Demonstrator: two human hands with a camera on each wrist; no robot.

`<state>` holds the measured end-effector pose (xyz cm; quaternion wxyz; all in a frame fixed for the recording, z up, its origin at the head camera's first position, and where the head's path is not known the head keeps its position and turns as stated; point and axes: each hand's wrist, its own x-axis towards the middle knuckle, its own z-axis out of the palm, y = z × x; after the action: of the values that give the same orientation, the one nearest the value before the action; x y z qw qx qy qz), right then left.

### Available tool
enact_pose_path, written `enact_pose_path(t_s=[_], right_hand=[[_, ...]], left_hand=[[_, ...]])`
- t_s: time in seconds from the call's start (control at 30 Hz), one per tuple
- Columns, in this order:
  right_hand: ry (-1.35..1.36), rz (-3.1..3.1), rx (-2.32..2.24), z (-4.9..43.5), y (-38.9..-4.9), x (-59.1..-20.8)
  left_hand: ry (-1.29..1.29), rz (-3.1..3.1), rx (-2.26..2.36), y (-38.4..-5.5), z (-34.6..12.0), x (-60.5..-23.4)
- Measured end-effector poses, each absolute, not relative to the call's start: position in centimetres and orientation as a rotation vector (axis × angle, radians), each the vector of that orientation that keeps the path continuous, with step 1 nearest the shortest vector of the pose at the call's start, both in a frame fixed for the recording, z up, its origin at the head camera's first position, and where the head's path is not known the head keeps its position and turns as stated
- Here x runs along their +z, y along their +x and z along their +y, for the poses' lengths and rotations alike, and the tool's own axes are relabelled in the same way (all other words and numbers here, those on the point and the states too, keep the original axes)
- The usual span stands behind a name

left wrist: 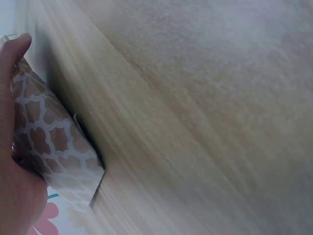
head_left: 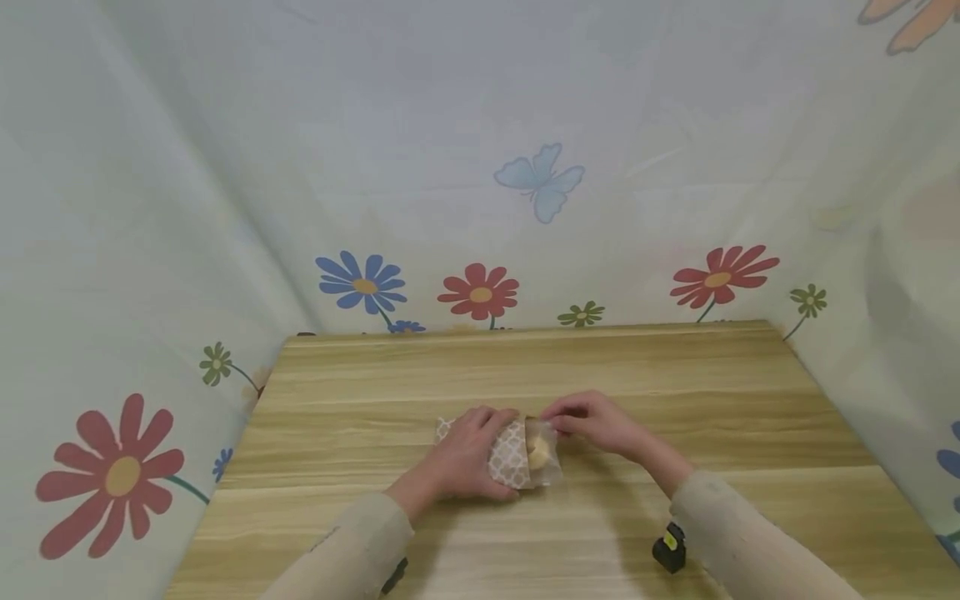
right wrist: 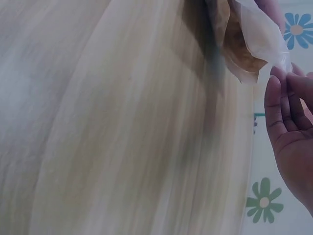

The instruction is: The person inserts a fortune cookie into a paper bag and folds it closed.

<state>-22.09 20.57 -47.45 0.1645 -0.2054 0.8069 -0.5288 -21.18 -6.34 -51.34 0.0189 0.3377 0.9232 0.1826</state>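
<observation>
A paper bag (head_left: 510, 457) with a tan and white lattice print lies at the middle of the table. My left hand (head_left: 468, 457) grips it from the left, thumb along the near side and fingers over the top. The printed paper (left wrist: 56, 139) bulges under that palm in the left wrist view. From its open right end shows a pale yellow piece of food (head_left: 538, 452), partly hidden, beside translucent wrapping (head_left: 553, 468). My right hand (head_left: 596, 423) pinches the wrapping's far right edge between thumb and fingertips. In the right wrist view the pinched film (right wrist: 266, 36) is drawn to a point.
The wood-grain table (head_left: 360, 375) extends around both hands. Behind it and at its sides hangs a white cloth (head_left: 420, 208) printed with flowers and a butterfly. A small black device (head_left: 670, 550) sits at the right wrist.
</observation>
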Motion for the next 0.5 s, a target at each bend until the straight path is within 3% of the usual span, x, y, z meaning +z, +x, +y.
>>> enact_pose_path(t_s=[0.5], right_hand=[[-0.536,2.449,-1.556,18.5,-21.4,-45.7]], left_hand=[[1.008,2.928,0.606,-21.3,-6.4,-51.6]])
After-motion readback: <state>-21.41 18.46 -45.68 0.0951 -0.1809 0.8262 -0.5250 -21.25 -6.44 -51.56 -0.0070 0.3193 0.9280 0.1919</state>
